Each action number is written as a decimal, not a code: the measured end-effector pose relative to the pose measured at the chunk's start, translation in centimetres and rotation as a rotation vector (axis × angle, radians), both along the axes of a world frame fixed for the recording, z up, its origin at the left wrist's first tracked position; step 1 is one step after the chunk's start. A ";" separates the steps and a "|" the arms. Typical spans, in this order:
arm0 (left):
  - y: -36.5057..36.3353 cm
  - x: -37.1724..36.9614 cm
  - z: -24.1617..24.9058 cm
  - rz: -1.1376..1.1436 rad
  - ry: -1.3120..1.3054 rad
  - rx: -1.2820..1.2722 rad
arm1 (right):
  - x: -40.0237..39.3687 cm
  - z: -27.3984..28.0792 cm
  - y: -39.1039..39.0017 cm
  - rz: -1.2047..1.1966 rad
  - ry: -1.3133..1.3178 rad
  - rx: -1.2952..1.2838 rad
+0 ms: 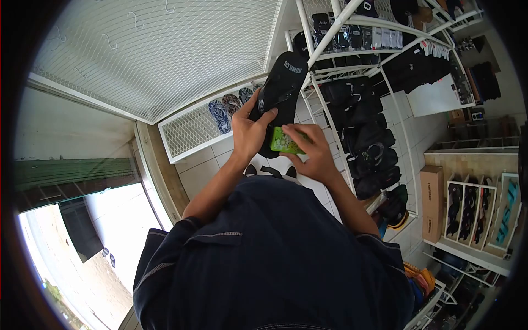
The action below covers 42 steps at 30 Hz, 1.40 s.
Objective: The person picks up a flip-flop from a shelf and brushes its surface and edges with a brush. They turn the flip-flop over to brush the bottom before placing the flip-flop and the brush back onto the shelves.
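A pair of black flip-flops [290, 74] with pale lettering is held up in front of me, one lying partly over the other. My left hand [250, 125] grips them at the left edge, its thumb across the upper side. In my right hand [316, 151] is a green patterned sponge-like block [285, 141], pinched between thumb and fingers. The block lies against the lower part of the black footwear and hides some of it.
Patterned flip-flops [220, 115] sit on a white mesh shelf [187, 135] ahead to the left. A white metal rack [330, 41] with packaged goods stands close on the right, beside black bags [371, 159]. A cardboard box [432, 203] is farther right.
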<state>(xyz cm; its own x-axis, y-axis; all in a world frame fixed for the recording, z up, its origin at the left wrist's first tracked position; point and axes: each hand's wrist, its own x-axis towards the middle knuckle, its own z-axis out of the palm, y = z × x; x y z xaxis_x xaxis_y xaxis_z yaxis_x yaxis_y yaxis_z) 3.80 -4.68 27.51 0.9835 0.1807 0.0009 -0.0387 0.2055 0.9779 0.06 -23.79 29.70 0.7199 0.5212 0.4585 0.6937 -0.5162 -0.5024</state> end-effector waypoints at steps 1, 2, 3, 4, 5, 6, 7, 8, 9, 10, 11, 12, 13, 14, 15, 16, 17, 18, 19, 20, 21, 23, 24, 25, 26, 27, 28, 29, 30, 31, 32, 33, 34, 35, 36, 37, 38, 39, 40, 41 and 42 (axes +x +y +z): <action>0.0 -0.1 0.2 -0.005 0.004 0.000 | 0.6 -0.3 -0.3 -0.005 0.004 0.000; -0.1 -0.3 0.7 -0.035 0.033 0.025 | 1.9 -0.6 -0.8 -0.164 0.016 0.080; -0.3 -0.5 1.2 -0.064 0.061 0.048 | 3.1 -0.9 -1.1 -0.322 0.025 0.158; -0.6 -0.9 1.8 -0.076 0.130 0.005 | 4.1 -0.9 -1.2 -0.418 -0.011 0.225; -0.7 -0.9 1.7 -0.073 0.125 0.005 | 3.7 -0.9 -1.2 -0.414 -0.016 0.226; -0.7 -0.9 1.3 -0.057 0.096 -0.007 | 2.6 -0.6 -0.8 -0.320 -0.032 0.160; -0.7 -0.6 0.8 -0.043 0.065 -0.019 | 1.5 -0.3 -0.4 -0.228 -0.049 0.094; -0.4 -0.4 0.4 -0.045 0.036 -0.060 | 0.3 -0.2 -0.1 -0.102 -0.017 0.050; -0.3 -0.4 0.3 -0.045 0.040 -0.061 | -0.3 -0.3 -0.1 -0.028 0.034 0.061; -0.3 -0.6 0.2 -0.051 0.067 -0.024 | 0.1 -0.3 -0.4 -0.090 0.039 0.071; -0.3 -0.8 0.1 -0.058 0.093 0.011 | 1.1 -0.2 -0.9 -0.152 0.043 0.078; -0.4 -1.0 0.6 -0.071 0.123 0.012 | 2.4 -0.4 -1.3 -0.259 0.059 0.159; -0.6 -1.3 0.6 -0.072 0.116 0.009 | 3.4 -0.6 -1.3 -0.371 0.043 0.241; -0.7 -1.2 0.9 -0.061 0.097 -0.012 | 2.7 -0.5 -1.1 -0.307 0.025 0.167; -0.7 -1.1 1.0 -0.051 0.087 -0.029 | 0.9 -0.2 -0.3 -0.247 0.017 0.097; -0.3 -0.9 0.9 -0.047 0.060 -0.044 | -0.2 0.0 0.2 -0.113 0.014 0.080; -0.2 -0.9 0.7 -0.046 0.063 -0.043 | -0.9 -0.1 0.1 -0.039 0.049 0.079; 0.0 -0.9 0.4 -0.062 0.071 -0.035 | -0.4 -0.3 -0.3 -0.095 0.064 0.090; -0.1 -1.0 0.4 -0.080 0.078 -0.030 | 0.6 -0.4 -1.0 -0.154 0.079 0.099; -0.3 -1.2 0.6 -0.102 0.123 -0.083 | 1.8 -0.5 -1.3 -0.264 0.034 0.142; -0.5 -1.2 0.5 -0.105 0.120 -0.087 | 2.8 -0.6 -1.4 -0.379 0.039 0.210; -0.6 -1.1 0.4 -0.091 0.140 -0.127 | 2.5 -0.5 -0.9 -0.421 0.015 0.225; -0.3 -0.8 0.4 -0.089 0.133 -0.124 | 1.4 -0.2 -0.5 -0.302 0.004 0.159; 0.1 -0.5 0.3 -0.066 0.109 -0.131 | -0.1 0.1 -0.2 -0.183 -0.005 0.092; 0.4 -0.5 0.2 -0.043 0.091 -0.138 | -0.9 0.2 -0.2 -0.074 0.059 0.091; 0.4 -0.7 0.3 -0.042 0.096 -0.136 | -0.5 -0.2 -0.6 -0.073 0.064 0.093; 0.3 -0.9 0.5 -0.070 0.111 -0.145 | 0.5 -0.8 -1.5 -0.161 0.067 0.137; 0.1 -1.2 0.8 -0.101 0.125 -0.155 | 1.8 -1.2 -2.3 -0.252 0.069 0.179; -0.1 -1.4 0.9 -0.105 0.127 -0.157 | 3.4 -1.0 -2.9 -0.396 -0.037 0.133; -0.4 -1.6 1.1 -0.140 0.145 -0.180 | 4.6 -0.6 -3.6 -0.506 -0.096 0.112; -0.6 -1.7 1.4 -0.174 0.160 -0.202 | 5.5 -0.4 -4.3 -0.543 -0.130 0.187; -0.6 -1.5 1.8 -0.176 0.152 -0.199 | 6.1 0.1 -4.4 -0.577 -0.165 0.266; -0.6 -1.5 2.2 -0.172 0.121 -0.201 | 6.1 0.6 -4.4 -0.576 -0.167 0.268; -0.6 -1.8 2.4 -0.167 0.096 -0.205 | 5.9 1.2 -4.5 -0.563 -0.180 0.323; -0.5 -2.0 2.4 -0.164 0.098 -0.205 | 5.7 2.1 -4.3 -0.550 -0.195 0.378; -0.5 -1.9 2.4 -0.167 0.098 -0.191 | 5.5 2.8 -4.0 -0.550 -0.197 0.380; -0.5 -1.8 2.5 -0.173 0.098 -0.178 | 5.2 3.3 -3.5 -0.468 -0.182 0.345; -0.6 -1.9 2.4 -0.179 0.096 -0.179 | 4.9 3.7 -3.1 -0.388 -0.164 0.307; -0.8 -2.1 2.3 -0.180 0.081 -0.156 | 4.7 4.0 -2.5 -0.318 -0.212 0.232; -0.9 -2.2 2.3 -0.180 0.066 -0.132 | 4.4 3.3 -2.1 -0.266 -0.156 0.249; -0.8 -2.2 2.3 -0.180 0.062 -0.132 | 4.7 3.1 -2.1 -0.276 -0.173 0.212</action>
<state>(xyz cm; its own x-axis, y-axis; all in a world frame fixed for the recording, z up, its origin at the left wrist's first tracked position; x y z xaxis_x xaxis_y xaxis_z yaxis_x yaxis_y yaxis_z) 1.59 -5.51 29.85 0.9974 -0.0036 -0.0727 0.0698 0.3302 0.9413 4.72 -25.92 32.75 0.7222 0.1994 0.6623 0.6271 -0.5927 -0.5054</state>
